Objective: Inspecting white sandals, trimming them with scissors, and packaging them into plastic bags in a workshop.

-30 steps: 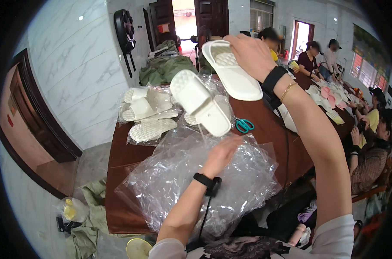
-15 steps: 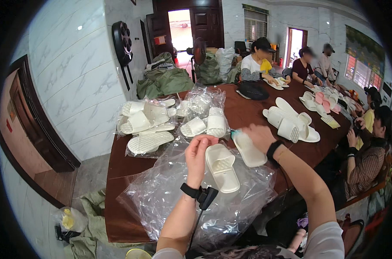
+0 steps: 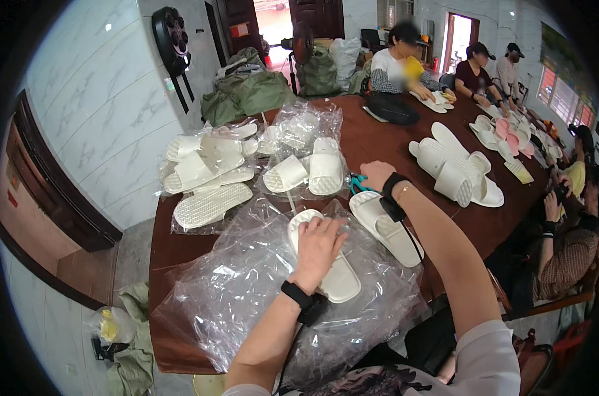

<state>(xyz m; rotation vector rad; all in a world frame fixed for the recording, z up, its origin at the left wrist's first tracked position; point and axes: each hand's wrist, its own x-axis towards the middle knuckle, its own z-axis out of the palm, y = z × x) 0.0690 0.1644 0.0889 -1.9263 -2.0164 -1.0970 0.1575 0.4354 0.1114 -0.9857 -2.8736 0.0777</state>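
On a sheet of clear plastic lie two white slippers side by side. Over the strap of the left slipper (image 3: 342, 280) rests my left hand (image 3: 318, 249), its fingers apart and covering most of the strap. My right hand (image 3: 377, 175) is closed around small teal scissors (image 3: 357, 185); only part of their handles shows, and the blades are hidden. Just below that hand sits the right slipper (image 3: 395, 234), and the wrist strap's cable hangs across it. The clear plastic (image 3: 233, 290) spreads crumpled beneath and left of the slippers.
Bagged white slippers (image 3: 207, 165) are piled at the left, with more bagged slippers (image 3: 306, 168) beyond my hands. Loose white slippers (image 3: 448, 168) lie to the right on the brown tablecloth (image 3: 372, 142). Several people work along the table. Green sacks (image 3: 246, 92) and a fan (image 3: 302, 43) stand behind.
My left hand has come down onto the left slipper's strap. My right hand has moved up and left, off the right slipper, with the scissors in it. The view has shifted slightly.
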